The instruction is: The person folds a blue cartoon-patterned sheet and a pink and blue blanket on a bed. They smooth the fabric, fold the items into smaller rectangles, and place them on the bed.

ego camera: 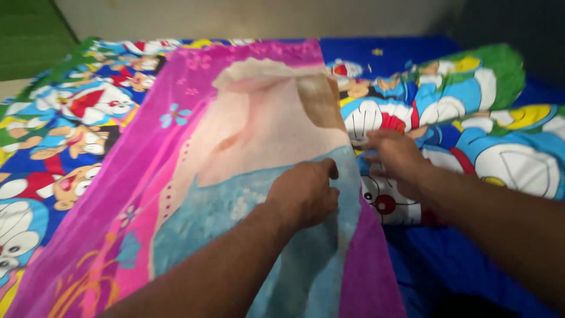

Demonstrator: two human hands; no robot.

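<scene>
**Bed and its covering**

A bed point(447, 259) under a blue cartoon-print sheet point(65, 135), crowded with white-and-blue cat figures. Spread flat over the middle, reaching from near edge to far edge: a pink and magenta towel point(194, 176) with a pale blue and peach picture. At far right, resting on the sheet, a bunched pillow point(494, 118) in matching cartoon print.

Head view, close, down over bed point(447, 259)

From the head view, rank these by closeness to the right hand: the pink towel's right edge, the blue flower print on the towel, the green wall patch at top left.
From the right hand:
1. Pink towel's right edge, just to its left, about touching.
2. Blue flower print, on the towel's left side.
3. Green wall patch, far top left.
</scene>
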